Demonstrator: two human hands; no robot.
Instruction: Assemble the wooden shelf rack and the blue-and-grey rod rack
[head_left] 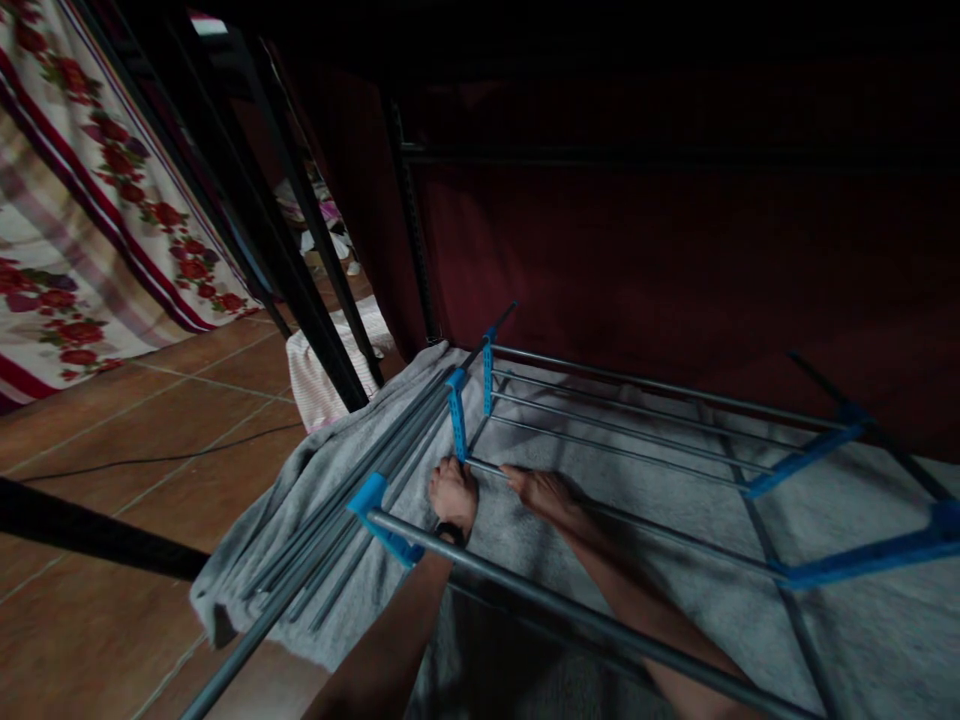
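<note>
A partly built rack of thin metal tubes and blue plastic brackets lies on a grey blanket. My left hand (pixel 454 495), with a dark band at the wrist, is closed around the lower end of a blue bracket (pixel 457 410). Close by on the right, my right hand (pixel 541 492) grips a metal tube (pixel 675 535) near the end that meets this bracket. The tube's other end reaches a blue bracket (pixel 862 565) at the right. A thicker tube (pixel 570 597) crosses over both forearms from another blue bracket (pixel 371 495). My fingertips are partly hidden.
Several loose metal tubes (pixel 360 470) lie on the left part of the grey blanket (pixel 240 570). Black metal posts (pixel 277 220) stand at the left. Dark red cloth (pixel 675 260) hangs behind. A cable (pixel 165 458) crosses the tiled floor (pixel 90 540); a floral cloth (pixel 112 200) hangs beyond.
</note>
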